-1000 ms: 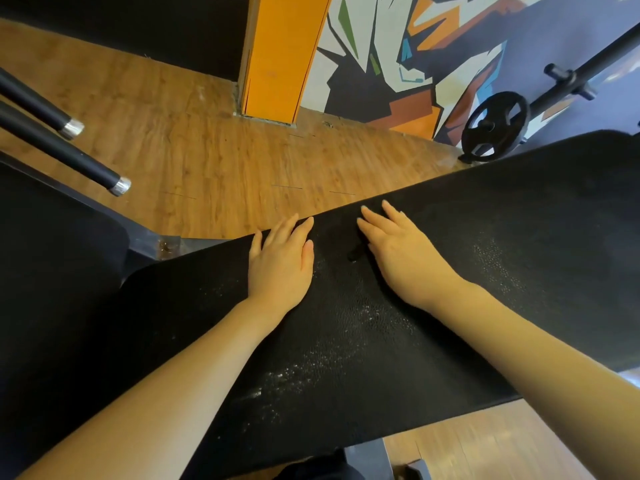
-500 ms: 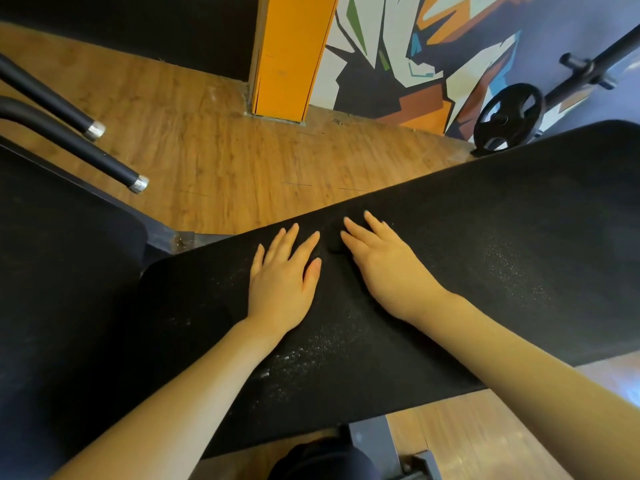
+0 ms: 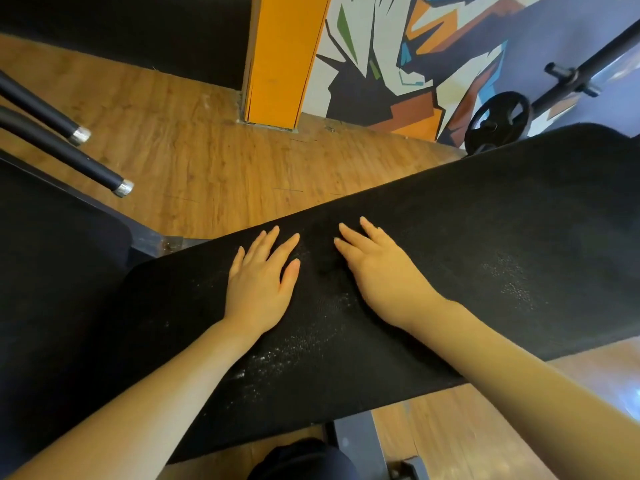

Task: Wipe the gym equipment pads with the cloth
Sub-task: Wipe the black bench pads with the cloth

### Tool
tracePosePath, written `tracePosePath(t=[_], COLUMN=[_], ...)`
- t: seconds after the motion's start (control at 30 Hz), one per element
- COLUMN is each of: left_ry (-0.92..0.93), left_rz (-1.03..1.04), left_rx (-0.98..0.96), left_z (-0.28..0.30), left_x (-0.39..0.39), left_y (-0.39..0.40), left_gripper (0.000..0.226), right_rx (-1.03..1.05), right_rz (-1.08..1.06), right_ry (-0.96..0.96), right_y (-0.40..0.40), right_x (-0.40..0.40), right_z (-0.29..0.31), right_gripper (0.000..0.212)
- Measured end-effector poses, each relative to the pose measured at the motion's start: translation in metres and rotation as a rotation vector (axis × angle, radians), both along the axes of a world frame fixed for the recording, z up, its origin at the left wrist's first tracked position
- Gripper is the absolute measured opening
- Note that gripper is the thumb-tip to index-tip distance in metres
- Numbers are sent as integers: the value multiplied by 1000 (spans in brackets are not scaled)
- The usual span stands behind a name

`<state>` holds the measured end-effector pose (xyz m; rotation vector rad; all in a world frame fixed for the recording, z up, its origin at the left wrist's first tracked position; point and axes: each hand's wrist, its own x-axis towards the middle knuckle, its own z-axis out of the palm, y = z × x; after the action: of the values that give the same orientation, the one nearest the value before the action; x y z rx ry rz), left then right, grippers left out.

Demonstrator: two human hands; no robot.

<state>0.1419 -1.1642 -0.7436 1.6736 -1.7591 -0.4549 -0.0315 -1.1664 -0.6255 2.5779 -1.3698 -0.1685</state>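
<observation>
Both hands slid nearer; left hand [image 3: 258, 289] & right hand [image 3: 382, 277] fingers flat on pad [image 3: 502, 237].

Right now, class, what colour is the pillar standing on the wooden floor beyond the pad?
Orange: the pillar shows best in the head view.

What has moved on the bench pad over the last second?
Both hands slid left along the bench pad, toward its rounded end; the left hand and right hand remain flat, side by side, gripping nothing. White specks remain on the pad. No cloth is discernible.
</observation>
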Motion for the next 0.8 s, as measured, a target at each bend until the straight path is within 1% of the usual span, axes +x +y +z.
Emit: tracePosePath(t=[0.03, 0.1, 0.17, 0.23, 0.3, 0.33, 0.37, 0.43, 0.53, 0.6, 0.7, 0.73, 0.8], left_ry=[0, -5, -11, -5, 4, 3, 2, 6, -12, -33, -74, -73, -31], left_rz=[1, 6, 11, 11, 12, 17, 20, 17, 6, -18, -38, -37, -67], left_rx=[-2, -3, -2, -14, -35, -41, -44, -40, -14, 27, 126, 120, 17], left_z=[0, 1, 1, 0, -2, -2, -2, -1, 1, 5, 20, 28, 49], left_x=[0, 0, 0, -1, -1, -1, -2, -2, -2, 0, 2, 1, -8], left_y=[0, 0, 1, 1, 1, 1, 1, 1, 2, 0, 2, 4, 11], left_gripper=[49, 49, 49, 48, 47, 47, 47, 47, 48, 49, 49, 49, 48], right_rx=[-5, 12, 53, 31, -2, -14, -11, -18, -29, -12, 34, 40, 48], right_rz=[-50, -62, -13, 59, 54, 41, 36, 4, -88, -102, -129, -149, -185], right_ry=[-28, -38, 27, 69, 110, 121, 114, 18, -90, -112, -76, -67, -52], right_y=[-11, -13, 8, 39, 51, 47, 39, 15, -13, -12, 4, 9, 16], right_x=[7, 7, -13, -39, -60, -65, -62, -44, -21, -21, -36, -42, -52], right_z=[1, 1, 2, 3, 2, 2, 2, 5, 6, 8, 17, 21, 27], right_gripper=[51, 52, 54, 60, 64, 63, 59, 49, 47, 54, 78, 85, 96])
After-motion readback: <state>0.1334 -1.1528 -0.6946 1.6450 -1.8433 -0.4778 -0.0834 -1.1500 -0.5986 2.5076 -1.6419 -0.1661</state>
